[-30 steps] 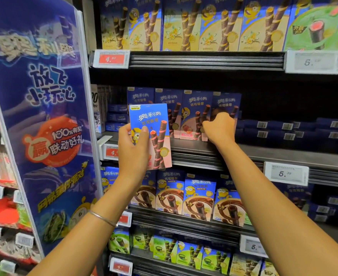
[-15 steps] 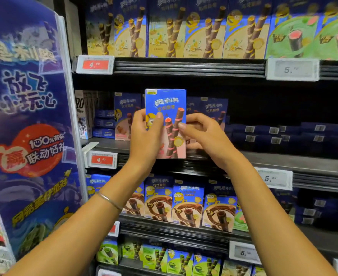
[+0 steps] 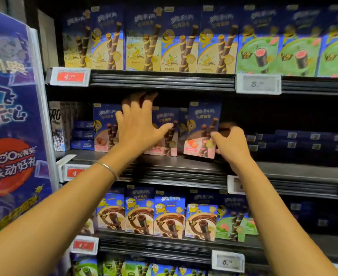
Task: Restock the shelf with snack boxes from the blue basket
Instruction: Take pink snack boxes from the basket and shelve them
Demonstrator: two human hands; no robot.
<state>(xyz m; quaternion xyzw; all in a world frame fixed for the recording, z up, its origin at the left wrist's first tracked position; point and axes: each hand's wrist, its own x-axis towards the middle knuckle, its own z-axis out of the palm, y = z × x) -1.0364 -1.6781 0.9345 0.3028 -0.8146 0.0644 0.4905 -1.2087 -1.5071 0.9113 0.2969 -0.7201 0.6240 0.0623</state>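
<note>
On the middle shelf [image 3: 184,165] stand blue-and-pink snack boxes showing chocolate wafer sticks. My right hand [image 3: 230,144] grips the right edge of one snack box [image 3: 201,126], thumb on its front and fingers curled behind it. That box leans slightly and its bottom is at the shelf, at the right end of the row. My left hand [image 3: 138,124] is spread flat with fingers apart in front of the row, between a left box [image 3: 103,124] and a middle box [image 3: 166,128], holding nothing. The blue basket is out of view.
Dark blue boxes [image 3: 303,140] lie flat in stacks to the right on the same shelf. Yellow and green boxes [image 3: 176,40] fill the shelf above and brown ones [image 3: 168,216] the shelf below. A blue promotional panel [image 3: 10,116] stands out at the left. Price tags [image 3: 257,83] line the shelf edges.
The snack box went from my left hand to my right hand and moved right, down to the shelf at the row's end. My left hand let go and spread open over the row.
</note>
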